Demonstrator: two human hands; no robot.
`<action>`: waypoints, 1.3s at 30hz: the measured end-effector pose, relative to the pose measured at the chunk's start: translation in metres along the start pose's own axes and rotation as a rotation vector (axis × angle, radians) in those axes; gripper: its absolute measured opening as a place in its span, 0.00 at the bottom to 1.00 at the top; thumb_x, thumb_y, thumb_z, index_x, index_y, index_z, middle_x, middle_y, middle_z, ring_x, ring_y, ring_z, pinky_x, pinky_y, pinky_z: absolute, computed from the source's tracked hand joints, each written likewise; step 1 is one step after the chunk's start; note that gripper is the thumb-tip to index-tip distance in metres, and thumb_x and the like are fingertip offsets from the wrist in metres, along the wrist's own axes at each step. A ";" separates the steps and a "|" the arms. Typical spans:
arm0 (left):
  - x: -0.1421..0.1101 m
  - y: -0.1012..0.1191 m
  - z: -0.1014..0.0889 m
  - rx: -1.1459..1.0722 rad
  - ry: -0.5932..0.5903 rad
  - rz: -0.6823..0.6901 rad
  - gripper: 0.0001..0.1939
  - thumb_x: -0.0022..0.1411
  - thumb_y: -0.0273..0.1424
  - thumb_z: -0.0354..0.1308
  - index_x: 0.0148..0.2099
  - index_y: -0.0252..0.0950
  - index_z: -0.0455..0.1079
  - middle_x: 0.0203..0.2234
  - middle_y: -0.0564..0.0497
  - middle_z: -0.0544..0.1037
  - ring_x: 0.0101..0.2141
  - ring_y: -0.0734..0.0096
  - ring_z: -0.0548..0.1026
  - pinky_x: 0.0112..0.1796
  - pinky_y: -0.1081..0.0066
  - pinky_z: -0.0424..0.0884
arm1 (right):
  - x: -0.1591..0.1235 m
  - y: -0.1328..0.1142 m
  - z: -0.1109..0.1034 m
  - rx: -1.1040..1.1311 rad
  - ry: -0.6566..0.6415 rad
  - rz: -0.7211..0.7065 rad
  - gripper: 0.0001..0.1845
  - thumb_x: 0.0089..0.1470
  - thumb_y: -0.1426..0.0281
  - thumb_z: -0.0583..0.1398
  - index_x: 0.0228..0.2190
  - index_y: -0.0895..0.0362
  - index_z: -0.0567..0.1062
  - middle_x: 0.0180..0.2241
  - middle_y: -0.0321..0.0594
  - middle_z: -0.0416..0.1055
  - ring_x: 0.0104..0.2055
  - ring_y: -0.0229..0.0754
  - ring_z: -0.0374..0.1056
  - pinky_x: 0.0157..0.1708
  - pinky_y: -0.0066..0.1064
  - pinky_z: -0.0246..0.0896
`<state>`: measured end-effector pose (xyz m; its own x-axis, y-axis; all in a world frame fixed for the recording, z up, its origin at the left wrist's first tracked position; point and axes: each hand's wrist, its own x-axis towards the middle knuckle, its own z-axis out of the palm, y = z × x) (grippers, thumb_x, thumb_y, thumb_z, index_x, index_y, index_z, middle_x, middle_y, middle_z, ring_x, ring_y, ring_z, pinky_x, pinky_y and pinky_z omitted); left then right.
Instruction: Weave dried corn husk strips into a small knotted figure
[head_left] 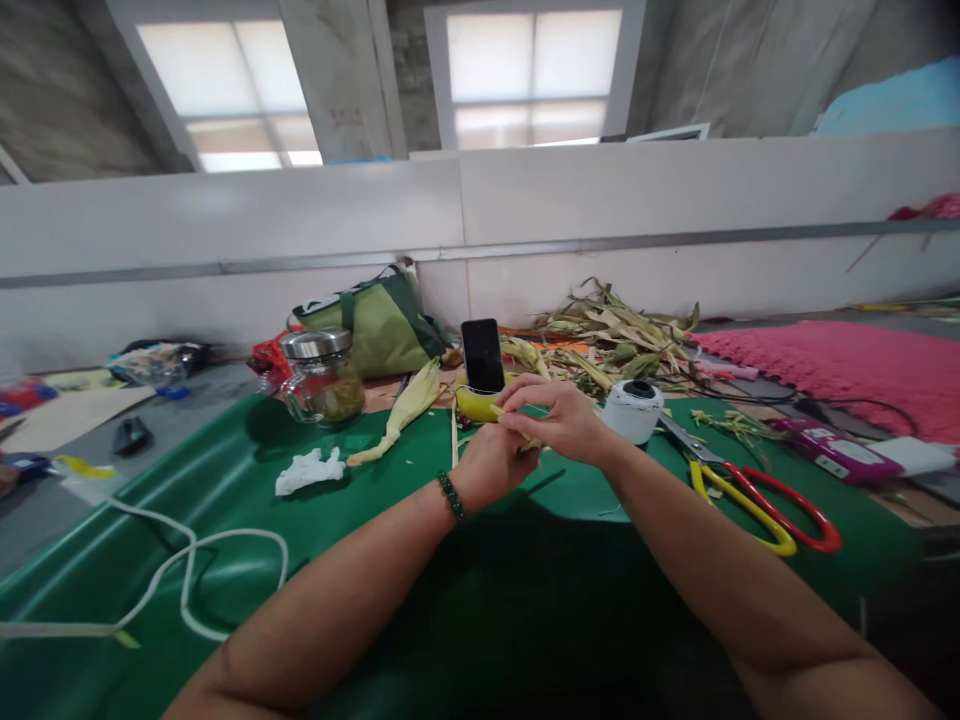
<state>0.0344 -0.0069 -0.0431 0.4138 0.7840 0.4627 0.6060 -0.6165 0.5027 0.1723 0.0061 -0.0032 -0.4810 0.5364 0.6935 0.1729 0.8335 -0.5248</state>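
Observation:
In the middle of the green mat [397, 520], my two hands meet. My left hand [491, 465], with a dark green bead bracelet [450, 496] at its wrist, is closed around a pale corn husk strip [529, 444], mostly hidden by the fingers. Over it, my right hand [562, 415] pinches at the strip's upper end with thumb and fingertips. Just behind them lies a yellow, curved thing [475, 404], partly covered. A phone [483, 355] stands upright beyond it. To the left of my hands rests a pale corn husk [409, 405].
Red-and-yellow scissors [750, 490] and a white, round-topped device [632, 411] lie right. A glass jar [324, 380], crumpled tissue [310, 472] and white cord [191, 545] are left. Behind are a green bag [382, 325] and dried husks [619, 330]. A purple power strip [832, 452] sits far right.

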 end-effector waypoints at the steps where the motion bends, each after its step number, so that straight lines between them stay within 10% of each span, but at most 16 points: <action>1: 0.000 0.000 0.002 -0.071 -0.037 -0.011 0.08 0.51 0.25 0.58 0.21 0.34 0.68 0.18 0.51 0.71 0.23 0.72 0.68 0.26 0.73 0.62 | 0.001 0.000 0.002 0.046 0.021 0.028 0.09 0.51 0.66 0.62 0.23 0.57 0.76 0.31 0.41 0.73 0.35 0.39 0.70 0.39 0.32 0.65; 7: 0.003 0.005 -0.015 -0.671 -0.256 -0.234 0.15 0.51 0.38 0.62 0.22 0.31 0.71 0.18 0.49 0.75 0.18 0.76 0.69 0.23 0.75 0.66 | 0.003 0.014 -0.003 0.383 0.239 0.375 0.20 0.50 0.53 0.60 0.33 0.56 0.78 0.29 0.38 0.72 0.29 0.35 0.66 0.30 0.28 0.62; 15: 0.007 0.006 -0.030 -0.788 -0.240 -0.273 0.18 0.44 0.42 0.68 0.21 0.31 0.75 0.17 0.48 0.76 0.19 0.76 0.70 0.24 0.76 0.68 | 0.001 0.015 -0.018 0.361 -0.129 0.411 0.16 0.42 0.59 0.65 0.18 0.60 0.73 0.17 0.31 0.62 0.20 0.30 0.53 0.20 0.24 0.49; 27: 0.001 0.015 -0.033 -0.877 -0.431 -0.277 0.24 0.43 0.49 0.67 0.27 0.30 0.76 0.24 0.45 0.80 0.19 0.76 0.72 0.23 0.77 0.68 | 0.006 0.048 -0.033 0.563 0.390 0.545 0.20 0.29 0.58 0.71 0.17 0.58 0.71 0.14 0.28 0.60 0.15 0.27 0.52 0.14 0.22 0.45; 32: 0.004 0.011 -0.041 -1.001 -0.314 -0.341 0.22 0.42 0.44 0.70 0.31 0.29 0.77 0.22 0.47 0.79 0.20 0.75 0.73 0.25 0.75 0.70 | 0.007 0.055 -0.035 0.651 0.452 0.541 0.18 0.34 0.58 0.69 0.20 0.58 0.72 0.16 0.29 0.62 0.16 0.28 0.55 0.15 0.22 0.50; 39: 0.010 0.000 -0.044 -1.126 0.012 -0.408 0.16 0.46 0.36 0.69 0.34 0.30 0.76 0.23 0.50 0.78 0.24 0.75 0.75 0.30 0.75 0.73 | 0.001 0.026 -0.014 0.490 0.066 0.412 0.14 0.38 0.65 0.68 0.29 0.58 0.77 0.26 0.35 0.73 0.27 0.34 0.67 0.27 0.27 0.62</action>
<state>0.0085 -0.0026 -0.0062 0.3198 0.9393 0.1241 -0.2466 -0.0440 0.9681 0.1882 0.0302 -0.0094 -0.4021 0.8196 0.4081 -0.0879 0.4090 -0.9083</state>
